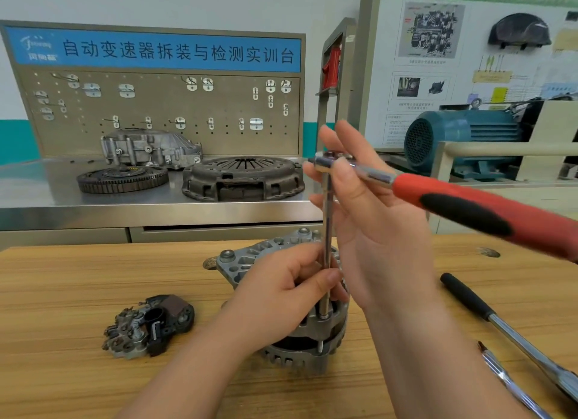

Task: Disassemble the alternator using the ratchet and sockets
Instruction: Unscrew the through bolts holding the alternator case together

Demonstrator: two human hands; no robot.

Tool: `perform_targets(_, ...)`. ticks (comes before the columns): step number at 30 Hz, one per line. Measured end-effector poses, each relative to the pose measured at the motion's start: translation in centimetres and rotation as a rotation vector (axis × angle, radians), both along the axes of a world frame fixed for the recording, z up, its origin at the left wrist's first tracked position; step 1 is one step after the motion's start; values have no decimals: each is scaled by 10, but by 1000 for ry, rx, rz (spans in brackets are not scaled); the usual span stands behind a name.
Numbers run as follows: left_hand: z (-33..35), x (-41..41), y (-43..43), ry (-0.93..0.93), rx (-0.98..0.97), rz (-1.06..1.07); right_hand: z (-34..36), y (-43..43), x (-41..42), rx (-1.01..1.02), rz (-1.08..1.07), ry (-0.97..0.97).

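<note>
On the wooden table [93, 293], right in the middle, stands the alternator [300, 346]. The left hand [281, 293] pinches the long bar [327, 224] low down, near the bolt. The right hand [375, 231] holds the top of the ratchet [453, 199], with one finger sticking straight up. The bar is long and thin, so it could tip and slip off the bolt if the red handle gets pushed crooked. The alternator might fall over too, as nothing holds it down.

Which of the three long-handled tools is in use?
The red-handled ratchet, head pinched by the right hand atop the extension bar; the black-handled tool and chrome tool lie on the wooden table.
</note>
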State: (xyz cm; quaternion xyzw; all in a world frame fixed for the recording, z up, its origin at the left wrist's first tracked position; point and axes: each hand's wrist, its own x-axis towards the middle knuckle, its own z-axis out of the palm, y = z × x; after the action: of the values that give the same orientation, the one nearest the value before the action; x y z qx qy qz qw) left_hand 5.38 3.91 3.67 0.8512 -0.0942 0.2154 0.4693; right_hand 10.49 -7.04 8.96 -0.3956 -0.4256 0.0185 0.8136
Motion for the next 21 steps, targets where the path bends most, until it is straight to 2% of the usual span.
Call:
perform_targets(4, -2, -1, -2, 13, -10, 7, 5, -3, -2, 1, 142, 100)
perform_targets(9, -1, -1, -4, 21, 57, 16, 9, -10, 0, -8, 229, 159)
perform_targets(17, 1, -3, -2, 14, 51, 3, 11, -12, 5, -4, 405, 263)
perform_targets(19, 0, -3, -1, 16, 17, 1, 9, -10, 6, -11, 386, 233)
perform_targets(21, 0, -3, 0, 16, -12, 9, 7, -8, 5, -22, 266, 143)
